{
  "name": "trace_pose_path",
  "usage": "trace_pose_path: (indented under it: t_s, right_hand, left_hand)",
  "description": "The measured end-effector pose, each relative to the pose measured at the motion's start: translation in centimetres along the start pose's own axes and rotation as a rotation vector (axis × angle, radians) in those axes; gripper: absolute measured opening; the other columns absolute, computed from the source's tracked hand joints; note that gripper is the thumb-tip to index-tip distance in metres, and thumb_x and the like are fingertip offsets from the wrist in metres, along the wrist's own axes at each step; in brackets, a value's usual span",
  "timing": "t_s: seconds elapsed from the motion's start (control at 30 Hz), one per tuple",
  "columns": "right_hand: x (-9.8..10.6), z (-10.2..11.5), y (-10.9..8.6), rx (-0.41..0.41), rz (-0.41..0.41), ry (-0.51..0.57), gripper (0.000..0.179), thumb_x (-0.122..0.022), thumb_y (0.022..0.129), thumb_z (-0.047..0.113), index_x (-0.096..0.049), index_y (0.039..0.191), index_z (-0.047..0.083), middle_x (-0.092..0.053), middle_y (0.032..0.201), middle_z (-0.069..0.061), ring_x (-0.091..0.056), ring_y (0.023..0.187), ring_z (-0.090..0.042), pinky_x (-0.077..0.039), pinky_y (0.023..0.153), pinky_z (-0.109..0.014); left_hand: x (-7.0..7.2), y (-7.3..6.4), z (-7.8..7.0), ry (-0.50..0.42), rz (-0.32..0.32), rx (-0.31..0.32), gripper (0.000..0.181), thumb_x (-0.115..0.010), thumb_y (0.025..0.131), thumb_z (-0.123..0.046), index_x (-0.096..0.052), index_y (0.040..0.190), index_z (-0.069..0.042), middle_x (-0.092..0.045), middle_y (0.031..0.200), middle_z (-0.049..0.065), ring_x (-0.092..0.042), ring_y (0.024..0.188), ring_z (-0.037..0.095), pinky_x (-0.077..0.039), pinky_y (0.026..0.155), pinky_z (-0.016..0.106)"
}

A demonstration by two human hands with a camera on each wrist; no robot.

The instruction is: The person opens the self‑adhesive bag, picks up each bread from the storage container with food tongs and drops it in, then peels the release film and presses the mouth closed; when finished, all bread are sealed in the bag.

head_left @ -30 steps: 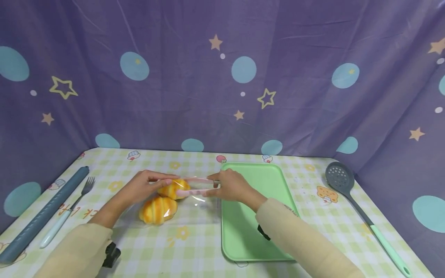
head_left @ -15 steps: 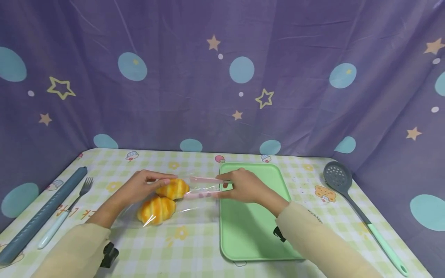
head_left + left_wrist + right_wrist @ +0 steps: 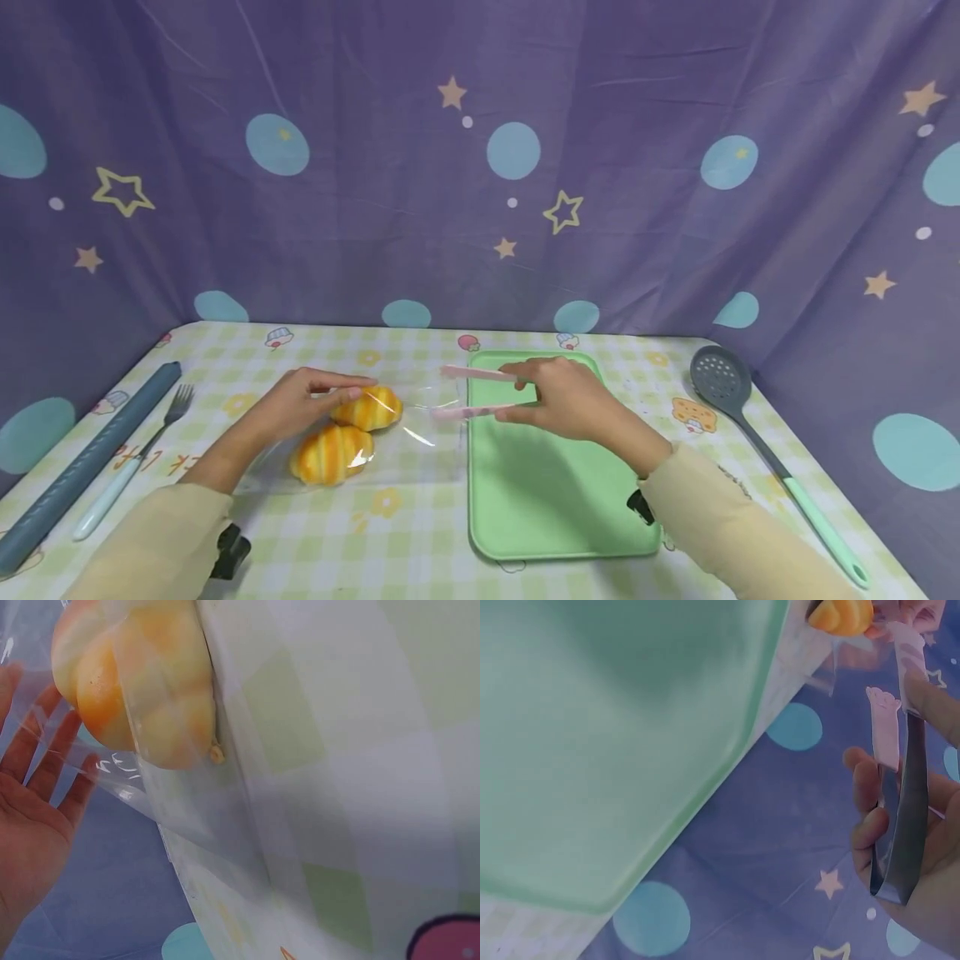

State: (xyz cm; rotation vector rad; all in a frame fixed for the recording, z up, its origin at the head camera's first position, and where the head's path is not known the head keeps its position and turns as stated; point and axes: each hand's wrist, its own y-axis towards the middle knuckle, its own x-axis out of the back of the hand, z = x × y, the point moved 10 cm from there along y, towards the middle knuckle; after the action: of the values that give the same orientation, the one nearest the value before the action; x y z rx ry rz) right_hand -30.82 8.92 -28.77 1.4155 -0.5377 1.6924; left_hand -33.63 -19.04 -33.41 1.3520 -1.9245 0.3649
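Two bread rolls (image 3: 332, 454), golden and striped, lie in a clear plastic bag (image 3: 420, 450) on the left half of the table. My left hand (image 3: 303, 404) is at the far roll, thumb and forefinger pinching the bag's film there. In the left wrist view, the other fingers (image 3: 46, 761) extend against the film beside a roll. My right hand (image 3: 566, 398) grips steel tongs (image 3: 476, 411) with pink paw-shaped tips. The tongs' arms are spread with nothing between them, their tips pointing left over the bag's right end.
A light green tray (image 3: 555, 508) lies under the right hand, right of the bag. A grey slotted skimmer (image 3: 765, 450) with a mint handle rests at the right. At the left are a fork (image 3: 142, 454) and a long blue-grey box (image 3: 86, 467). A purple curtain (image 3: 360, 167) hangs behind.
My right hand has drawn the tongs right, away from the far roll, and their arms have spread apart. The left hand stays at the rolls, which remain in the bag.
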Motion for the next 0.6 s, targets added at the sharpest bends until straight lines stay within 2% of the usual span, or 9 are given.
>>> trace_pose_path:
  t_s: [0.2,0.3,0.6]
  right_hand:
    - [1.6,-1.6,-1.7,-0.046,-0.076,-0.017,0.058,-0.078,0.09,0.045,-0.066,0.137,0.014,-0.073,0.106,0.001,-0.051,0.06,-0.001,-0.044,0.053,-0.026]
    - [2.3,-2.7,-2.7,-0.085,-0.115,-0.016,0.058,-0.077,0.091,0.045,-0.065,0.137,0.013,-0.072,0.107,0.0,-0.053,0.067,-0.003,-0.044,0.056,-0.027]
    - [4.0,-6.4,-6.7,-0.194,-0.217,0.044,0.059,-0.077,0.092,0.039,-0.061,0.138,0.007,-0.067,0.104,-0.004,-0.053,0.069,-0.009,-0.044,0.058,-0.03]
  left_hand:
    - [0.1,0.0,-0.2,0.028,-0.002,-0.007,0.027,-0.066,0.101,-0.028,-0.076,0.124,-0.018,-0.073,0.122,0.002,-0.061,0.123,0.037,-0.047,0.101,0.059]
    - [0.0,0.1,0.0,0.036,-0.002,0.0,0.027,-0.067,0.1,-0.028,-0.076,0.124,-0.019,-0.073,0.122,0.001,-0.062,0.123,0.036,-0.048,0.101,0.058]
    - [-0.2,0.3,0.2,0.039,0.008,0.007,0.028,-0.067,0.1,-0.031,-0.076,0.124,-0.019,-0.073,0.123,0.001,-0.06,0.124,0.038,-0.046,0.102,0.06]
